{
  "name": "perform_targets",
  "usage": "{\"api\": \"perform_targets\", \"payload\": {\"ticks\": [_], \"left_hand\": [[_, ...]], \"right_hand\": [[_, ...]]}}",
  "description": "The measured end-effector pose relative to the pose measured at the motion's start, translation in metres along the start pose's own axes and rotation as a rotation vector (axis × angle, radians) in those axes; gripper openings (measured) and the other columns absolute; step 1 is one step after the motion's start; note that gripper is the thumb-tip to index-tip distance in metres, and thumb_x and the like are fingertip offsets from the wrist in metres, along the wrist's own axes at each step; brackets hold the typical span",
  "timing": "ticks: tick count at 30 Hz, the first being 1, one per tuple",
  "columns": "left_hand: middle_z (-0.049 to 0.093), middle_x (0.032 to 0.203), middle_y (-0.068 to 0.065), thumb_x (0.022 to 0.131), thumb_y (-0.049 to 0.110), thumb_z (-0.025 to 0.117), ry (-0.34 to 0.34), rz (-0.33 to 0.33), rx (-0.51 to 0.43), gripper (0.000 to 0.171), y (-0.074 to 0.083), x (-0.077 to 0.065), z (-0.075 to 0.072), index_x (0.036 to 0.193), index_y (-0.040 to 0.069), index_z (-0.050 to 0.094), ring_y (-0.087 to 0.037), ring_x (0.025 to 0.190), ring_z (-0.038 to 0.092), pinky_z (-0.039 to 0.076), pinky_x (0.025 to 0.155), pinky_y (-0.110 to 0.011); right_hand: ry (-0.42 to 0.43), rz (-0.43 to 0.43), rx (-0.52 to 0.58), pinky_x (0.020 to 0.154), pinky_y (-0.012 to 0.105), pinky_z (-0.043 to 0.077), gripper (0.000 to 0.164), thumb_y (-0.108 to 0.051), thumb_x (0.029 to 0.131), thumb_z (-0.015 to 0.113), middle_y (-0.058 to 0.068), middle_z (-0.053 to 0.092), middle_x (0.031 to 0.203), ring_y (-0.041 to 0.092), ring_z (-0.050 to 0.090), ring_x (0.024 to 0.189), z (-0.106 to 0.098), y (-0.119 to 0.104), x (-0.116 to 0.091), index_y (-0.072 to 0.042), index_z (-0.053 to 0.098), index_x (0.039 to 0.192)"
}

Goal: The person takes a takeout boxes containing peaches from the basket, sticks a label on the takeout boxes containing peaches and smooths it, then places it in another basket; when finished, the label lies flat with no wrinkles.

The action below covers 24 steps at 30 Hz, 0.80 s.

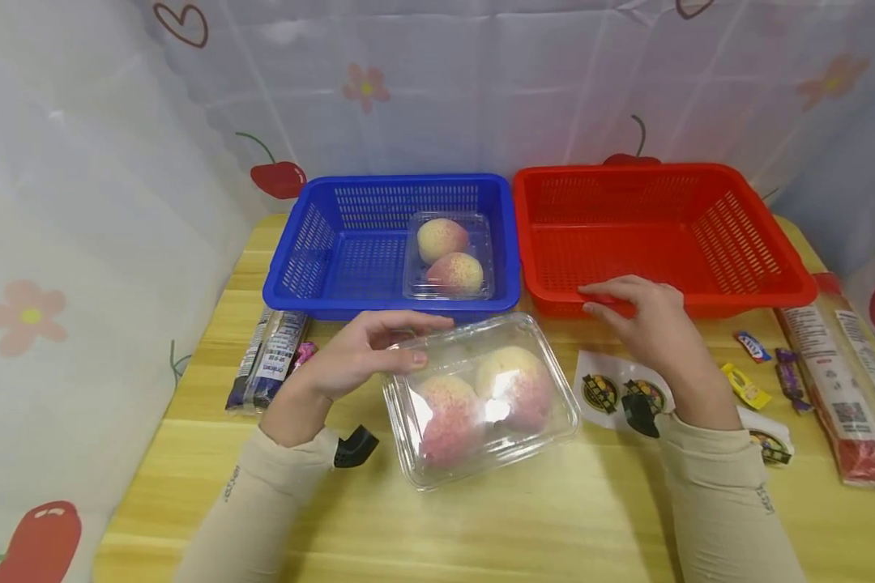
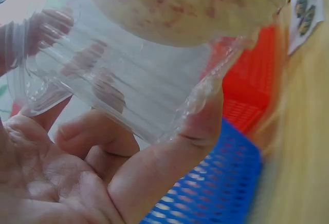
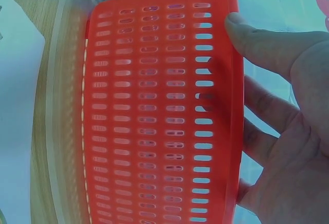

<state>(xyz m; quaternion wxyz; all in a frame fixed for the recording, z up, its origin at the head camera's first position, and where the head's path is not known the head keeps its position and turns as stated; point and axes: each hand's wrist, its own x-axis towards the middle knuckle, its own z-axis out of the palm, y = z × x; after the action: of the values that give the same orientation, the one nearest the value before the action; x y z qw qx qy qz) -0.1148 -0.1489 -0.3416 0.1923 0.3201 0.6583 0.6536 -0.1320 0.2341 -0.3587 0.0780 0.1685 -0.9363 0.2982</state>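
Observation:
My left hand (image 1: 353, 356) grips a clear plastic clamshell box (image 1: 419, 433) by its left far corner, thumb on top. Two pink and yellow peaches (image 1: 514, 389) lie inside, and the box tilts over the table in front of the baskets. In the left wrist view the fingers (image 2: 110, 136) show through the clear wall. My right hand (image 1: 652, 320) holds the near rim of the red basket (image 3: 154, 106), its thumb (image 3: 257, 41) on the outer side and its fingers beyond the rim. Another clear box of two peaches (image 1: 452, 275) sits in the blue basket (image 1: 321, 304), on its right side.
A white sheet with round black labels (image 1: 591, 368) lies under my right wrist. Small wrapped candies (image 1: 744, 387) and a long red and clear package (image 1: 831, 380) are at the right. Dark packets (image 1: 273, 356) lie before the blue basket, at the left. A curtain (image 1: 437, 73) hangs behind.

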Motion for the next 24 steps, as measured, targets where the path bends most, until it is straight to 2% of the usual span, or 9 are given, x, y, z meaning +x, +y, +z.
{"api": "perform_targets", "payload": {"ticks": [6, 11, 14, 19, 23, 24], "left_hand": [[0.056, 0.13, -0.029, 0.09, 0.015, 0.071, 0.056, -0.063, -0.041, 0.053, -0.029, -0.007, 0.013, 0.133, -0.012, 0.055, -0.024, 0.109, 0.056, 0.053, 0.087, -0.033], [0.06, 0.122, -0.022, 0.09, 0.009, 0.071, 0.11, -0.138, -0.102, 0.054, -0.047, -0.01, 0.013, 0.136, -0.011, 0.053, -0.023, 0.106, 0.06, 0.056, 0.085, -0.033], [0.063, 0.119, -0.017, 0.091, 0.008, 0.07, 0.145, -0.208, -0.113, 0.053, -0.055, -0.01, 0.011, 0.138, -0.007, 0.053, -0.023, 0.103, 0.063, 0.056, 0.083, -0.032], [0.068, 0.117, -0.015, 0.094, 0.013, 0.071, 0.25, -0.324, -0.093, 0.045, -0.064, -0.007, 0.014, 0.136, 0.002, 0.058, -0.021, 0.095, 0.066, 0.056, 0.078, -0.03], [0.067, 0.118, -0.015, 0.096, 0.013, 0.07, 0.351, -0.31, -0.069, 0.04, -0.068, -0.004, 0.021, 0.131, -0.002, 0.059, -0.024, 0.097, 0.065, 0.056, 0.078, -0.031], [0.066, 0.119, -0.016, 0.096, 0.013, 0.07, 0.369, -0.298, -0.056, 0.04, -0.067, -0.003, 0.024, 0.13, -0.003, 0.059, -0.027, 0.102, 0.065, 0.057, 0.081, -0.035]], "right_hand": [[0.021, -0.04, -0.012, 0.096, 0.055, 0.044, 0.03, -0.007, 0.089, 0.077, 0.013, 0.071, 0.113, 0.034, 0.062, 0.108, 0.001, 0.001, -0.001, -0.009, 0.075, 0.119], [0.023, -0.042, -0.023, 0.094, 0.054, 0.047, 0.031, -0.007, 0.089, 0.078, 0.013, 0.071, 0.113, 0.033, 0.063, 0.107, 0.0, 0.0, 0.0, -0.009, 0.075, 0.119], [0.013, -0.026, -0.029, 0.095, 0.055, 0.047, 0.031, -0.008, 0.089, 0.077, 0.013, 0.071, 0.114, 0.033, 0.062, 0.109, 0.0, -0.002, 0.001, -0.009, 0.074, 0.121], [-0.013, 0.01, -0.039, 0.096, 0.056, 0.046, 0.032, -0.01, 0.091, 0.076, 0.014, 0.07, 0.117, 0.035, 0.06, 0.111, -0.001, -0.003, 0.001, -0.009, 0.073, 0.123], [-0.029, 0.027, -0.043, 0.096, 0.057, 0.045, 0.032, -0.01, 0.092, 0.075, 0.015, 0.069, 0.118, 0.035, 0.06, 0.112, -0.002, -0.003, 0.0, -0.01, 0.073, 0.124], [-0.031, 0.031, -0.044, 0.097, 0.058, 0.044, 0.032, -0.011, 0.092, 0.075, 0.015, 0.069, 0.118, 0.035, 0.059, 0.112, -0.002, -0.003, 0.0, -0.01, 0.073, 0.124]]}}
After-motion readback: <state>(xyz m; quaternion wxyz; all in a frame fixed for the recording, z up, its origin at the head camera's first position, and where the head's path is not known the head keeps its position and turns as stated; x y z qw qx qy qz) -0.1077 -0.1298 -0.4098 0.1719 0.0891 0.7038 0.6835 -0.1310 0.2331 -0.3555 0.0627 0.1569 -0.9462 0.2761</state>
